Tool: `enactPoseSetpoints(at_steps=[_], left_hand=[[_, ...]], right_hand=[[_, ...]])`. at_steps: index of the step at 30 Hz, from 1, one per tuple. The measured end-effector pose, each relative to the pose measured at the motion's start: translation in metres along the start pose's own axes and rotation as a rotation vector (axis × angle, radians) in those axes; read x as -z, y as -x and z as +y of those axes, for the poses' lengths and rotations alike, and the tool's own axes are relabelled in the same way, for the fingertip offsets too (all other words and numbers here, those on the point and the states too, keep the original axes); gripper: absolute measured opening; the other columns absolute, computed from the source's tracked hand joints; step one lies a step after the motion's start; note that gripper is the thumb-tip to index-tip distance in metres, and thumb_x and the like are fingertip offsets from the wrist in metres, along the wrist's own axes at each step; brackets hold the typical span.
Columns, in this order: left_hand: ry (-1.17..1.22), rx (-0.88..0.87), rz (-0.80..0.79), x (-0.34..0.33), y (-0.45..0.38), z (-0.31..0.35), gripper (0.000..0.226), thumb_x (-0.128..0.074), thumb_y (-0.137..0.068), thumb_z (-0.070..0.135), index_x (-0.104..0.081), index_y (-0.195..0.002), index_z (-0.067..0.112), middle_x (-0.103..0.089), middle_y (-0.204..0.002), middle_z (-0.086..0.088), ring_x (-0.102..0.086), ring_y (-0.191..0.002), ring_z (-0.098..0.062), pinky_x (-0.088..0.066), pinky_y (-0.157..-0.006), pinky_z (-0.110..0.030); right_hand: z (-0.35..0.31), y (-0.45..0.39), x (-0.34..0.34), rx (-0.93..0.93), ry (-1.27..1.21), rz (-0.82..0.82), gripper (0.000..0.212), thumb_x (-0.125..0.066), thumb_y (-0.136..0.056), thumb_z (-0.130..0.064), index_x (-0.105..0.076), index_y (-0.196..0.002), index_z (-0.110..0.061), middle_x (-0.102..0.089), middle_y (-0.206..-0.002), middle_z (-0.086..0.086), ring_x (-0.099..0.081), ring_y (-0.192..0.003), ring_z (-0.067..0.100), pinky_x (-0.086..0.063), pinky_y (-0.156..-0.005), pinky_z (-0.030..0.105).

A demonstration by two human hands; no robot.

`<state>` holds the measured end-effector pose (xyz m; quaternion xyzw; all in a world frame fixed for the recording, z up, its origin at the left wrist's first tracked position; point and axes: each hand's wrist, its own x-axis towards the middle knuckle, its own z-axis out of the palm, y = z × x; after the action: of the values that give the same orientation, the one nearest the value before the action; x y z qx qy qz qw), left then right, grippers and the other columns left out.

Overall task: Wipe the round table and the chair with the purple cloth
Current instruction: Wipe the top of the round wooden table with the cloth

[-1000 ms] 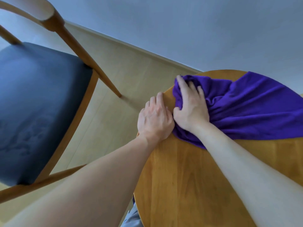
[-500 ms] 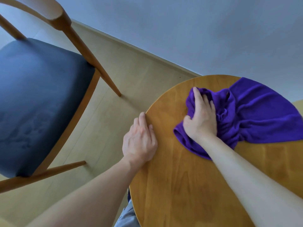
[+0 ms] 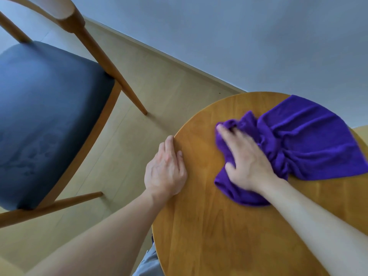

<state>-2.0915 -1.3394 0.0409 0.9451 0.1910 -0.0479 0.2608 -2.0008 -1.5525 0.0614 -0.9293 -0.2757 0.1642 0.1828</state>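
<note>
Right hand point(image 3: 247, 164) presses flat-fingered on the bunched purple cloth point(image 3: 298, 140), which lies on the round table point(image 3: 209, 226); left hand point(image 3: 165, 172), fingers relaxed, braces the rim. Best to keep that palm low, overlap passes, then tackle the chair point(image 3: 45, 116).

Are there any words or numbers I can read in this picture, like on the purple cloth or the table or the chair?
None: no words, numbers, labels or signs can be read anywhere.
purple cloth: plain, no tag or print showing.
round table: bare wood grain only.
chair: dark seat and wooden frame, no label in view.
The right hand is blurred where it presses the cloth; the left hand rests on the table's edge.
</note>
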Motion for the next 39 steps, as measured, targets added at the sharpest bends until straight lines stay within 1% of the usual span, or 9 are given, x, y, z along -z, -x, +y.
enactPoseSetpoints(at_steps=[3,5,11,16,24,26,30,33,39], left_hand=[[0.003,0.006,0.000,-0.001,0.000,-0.001,0.047,-0.032,-0.107,0.041,-0.025,-0.148,0.021,-0.056,-0.131,-0.002,-0.065,-0.101,-0.023,-0.047,-0.079,-0.030],[0.005,0.009,-0.002,0.000,-0.001,-0.002,0.047,-0.032,-0.107,0.041,-0.025,-0.148,0.021,-0.056,-0.131,-0.002,-0.065,-0.104,-0.024,-0.049,-0.083,-0.032],[0.005,-0.005,-0.003,0.001,-0.001,0.002,0.047,-0.036,-0.106,0.035,-0.031,-0.149,0.017,-0.057,-0.135,-0.004,-0.066,-0.105,-0.026,-0.051,-0.081,-0.033],[0.015,-0.012,-0.003,-0.001,0.000,-0.001,0.047,-0.031,-0.106,0.042,-0.027,-0.148,0.021,-0.058,-0.129,-0.002,-0.066,-0.099,-0.023,-0.045,-0.077,-0.027],[0.003,0.005,0.001,0.000,0.000,0.000,0.046,-0.034,-0.105,0.038,-0.030,-0.146,0.018,-0.059,-0.123,-0.002,-0.065,-0.096,-0.022,-0.047,-0.075,-0.029],[0.002,0.005,-0.009,0.001,-0.001,0.001,0.045,-0.037,-0.104,0.035,-0.032,-0.146,0.017,-0.059,-0.122,-0.001,-0.065,-0.096,-0.023,-0.049,-0.075,-0.031],[0.017,-0.016,-0.028,0.002,-0.001,0.003,0.046,-0.037,-0.105,0.035,-0.032,-0.147,0.017,-0.058,-0.127,-0.002,-0.066,-0.097,-0.022,-0.048,-0.075,-0.029],[0.027,-0.002,-0.025,0.002,-0.002,0.003,0.046,-0.034,-0.105,0.037,-0.029,-0.147,0.018,-0.057,-0.126,-0.002,-0.065,-0.097,-0.023,-0.048,-0.076,-0.031],[0.020,-0.017,-0.012,0.001,-0.002,0.000,0.047,-0.031,-0.105,0.040,-0.027,-0.147,0.020,-0.056,-0.125,-0.001,-0.063,-0.097,-0.021,-0.040,-0.075,-0.025]], right_hand=[[-0.016,-0.042,0.000,-0.330,-0.057,0.218,0.100,-0.062,-0.075,-0.013,-0.014,-0.163,-0.021,-0.036,-0.162,0.010,-0.024,-0.153,0.027,-0.006,-0.128,0.038],[-0.043,-0.066,-0.010,-0.381,-0.077,0.277,0.101,-0.063,-0.072,-0.014,-0.017,-0.162,-0.018,-0.038,-0.161,0.009,-0.027,-0.152,0.028,-0.007,-0.128,0.042],[-0.075,-0.030,-0.032,0.096,-0.013,0.015,0.094,-0.046,-0.074,-0.020,-0.015,-0.163,-0.019,-0.038,-0.162,-0.003,-0.027,-0.152,0.025,-0.010,-0.128,0.043],[-0.025,0.023,-0.019,0.219,0.036,-0.107,0.097,-0.046,-0.070,-0.023,-0.017,-0.163,-0.019,-0.036,-0.163,0.001,-0.027,-0.153,0.023,-0.010,-0.128,0.036],[-0.058,-0.056,-0.020,-0.252,-0.037,0.173,0.096,-0.048,-0.074,-0.022,-0.014,-0.163,-0.018,-0.036,-0.163,0.004,-0.024,-0.154,0.025,-0.006,-0.128,0.043],[-0.072,-0.059,-0.027,-0.169,-0.031,0.141,0.090,-0.043,-0.079,-0.026,-0.013,-0.164,-0.019,-0.034,-0.164,0.002,-0.024,-0.154,0.026,-0.005,-0.128,0.044],[-0.061,-0.019,-0.031,0.203,0.027,-0.062,0.084,-0.040,-0.085,-0.031,-0.013,-0.164,-0.020,-0.034,-0.164,-0.003,-0.026,-0.153,0.024,-0.006,-0.128,0.041],[-0.026,0.004,-0.019,0.303,0.116,-0.136,0.088,-0.047,-0.083,-0.035,-0.015,-0.164,-0.019,-0.042,-0.159,0.001,-0.030,-0.151,0.025,-0.008,-0.128,0.037],[-0.015,-0.024,-0.006,-0.090,0.079,0.025,0.086,-0.038,-0.086,-0.037,-0.005,-0.164,-0.024,-0.032,-0.166,0.002,-0.020,-0.155,0.024,-0.001,-0.128,0.037]])
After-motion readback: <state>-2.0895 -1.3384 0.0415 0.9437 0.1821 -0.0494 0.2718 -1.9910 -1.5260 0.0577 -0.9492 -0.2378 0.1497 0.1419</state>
